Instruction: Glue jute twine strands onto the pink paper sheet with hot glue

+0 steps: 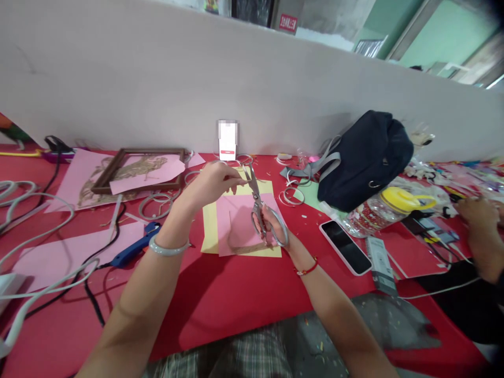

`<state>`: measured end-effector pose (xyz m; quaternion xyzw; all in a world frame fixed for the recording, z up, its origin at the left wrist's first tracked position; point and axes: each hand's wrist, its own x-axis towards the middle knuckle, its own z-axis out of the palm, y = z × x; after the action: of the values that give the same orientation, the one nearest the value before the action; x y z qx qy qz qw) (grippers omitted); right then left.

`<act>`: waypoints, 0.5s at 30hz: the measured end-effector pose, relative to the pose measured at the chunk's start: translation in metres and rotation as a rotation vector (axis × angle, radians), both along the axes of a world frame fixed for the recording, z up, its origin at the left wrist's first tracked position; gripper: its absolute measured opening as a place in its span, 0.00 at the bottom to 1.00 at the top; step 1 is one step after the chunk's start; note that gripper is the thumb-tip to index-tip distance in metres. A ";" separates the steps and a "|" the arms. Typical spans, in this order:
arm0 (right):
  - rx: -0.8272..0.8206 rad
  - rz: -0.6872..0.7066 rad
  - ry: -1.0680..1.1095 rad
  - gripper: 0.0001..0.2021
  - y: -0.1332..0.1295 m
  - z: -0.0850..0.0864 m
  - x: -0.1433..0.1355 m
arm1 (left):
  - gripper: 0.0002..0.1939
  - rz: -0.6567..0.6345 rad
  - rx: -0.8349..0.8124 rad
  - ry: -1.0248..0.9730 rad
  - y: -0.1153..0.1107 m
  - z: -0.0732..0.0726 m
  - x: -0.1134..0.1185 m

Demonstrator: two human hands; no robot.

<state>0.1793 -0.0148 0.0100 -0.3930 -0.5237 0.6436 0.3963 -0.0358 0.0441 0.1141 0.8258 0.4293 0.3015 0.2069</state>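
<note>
Silvery scissors (256, 198), blades (254, 184) parted, grey handles (280, 227) gripped by right fingers (268, 214); left fingers (233, 181) pinched together beside blades.

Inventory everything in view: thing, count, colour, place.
Scissors: one, silver, in right hand
Pink sheets: several, pink, under scissors and left
Yellow paper: at least one, yellow, central
Table: one, red, foreground
Partition: one, whitish, behind
Sign: one, red, top
Upright phone: one, white screen, against partition
Frame: one, brown, back left
Glue gun: one, blue, left
Cables: several, white and black, left
Bag: one, navy, back right
Bottle: one, clear, yellow lid, beside bag
Flat phone: one, black screen, right
Box: one, grey, beside flat phone
Clutter: uncountable, mixed colours, far right
Co-worker's hand: at least one, bare, right edge
Left hand: one, bare, by scissor blades
Right hand: one, bare, holding scissors
</note>
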 end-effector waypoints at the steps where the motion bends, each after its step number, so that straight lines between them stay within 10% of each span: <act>1: 0.001 0.003 0.004 0.38 0.000 0.000 0.000 | 0.21 0.004 0.001 -0.006 0.000 0.001 0.000; 15: -0.125 -0.082 0.036 0.39 0.004 -0.004 -0.005 | 0.15 -0.048 -0.034 -0.038 0.005 -0.006 -0.004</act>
<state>0.1748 -0.0111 0.0064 -0.4266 -0.4589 0.6652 0.4061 -0.0399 0.0493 0.1077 0.8263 0.4104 0.3049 0.2362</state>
